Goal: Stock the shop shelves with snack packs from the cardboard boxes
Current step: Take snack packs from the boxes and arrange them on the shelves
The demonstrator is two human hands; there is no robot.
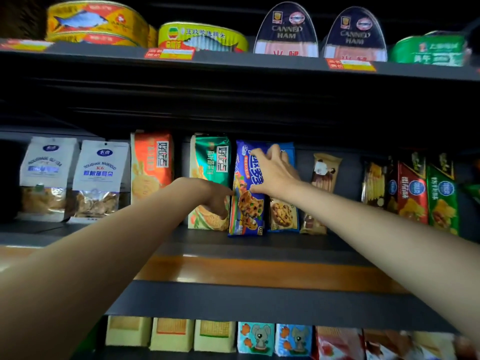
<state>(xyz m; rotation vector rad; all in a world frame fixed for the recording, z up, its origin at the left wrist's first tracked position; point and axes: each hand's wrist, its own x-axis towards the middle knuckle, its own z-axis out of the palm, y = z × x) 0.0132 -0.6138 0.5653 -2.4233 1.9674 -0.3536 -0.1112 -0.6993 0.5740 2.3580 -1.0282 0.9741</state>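
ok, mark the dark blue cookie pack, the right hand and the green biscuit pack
dark blue cookie pack (246, 211): head view, on the cookie picture, lower front.
right hand (275, 172): head view, back of the hand.
green biscuit pack (207, 162): head view, upper front.

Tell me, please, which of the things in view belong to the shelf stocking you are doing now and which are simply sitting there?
In the job:
- blue cookie pack, upright on the middle shelf
- right hand, holding its upper part
- left hand, touching its left edge

Just sitting there:
- green biscuit pack
- orange biscuit pack
- white bags
- canned ham
- fish tins
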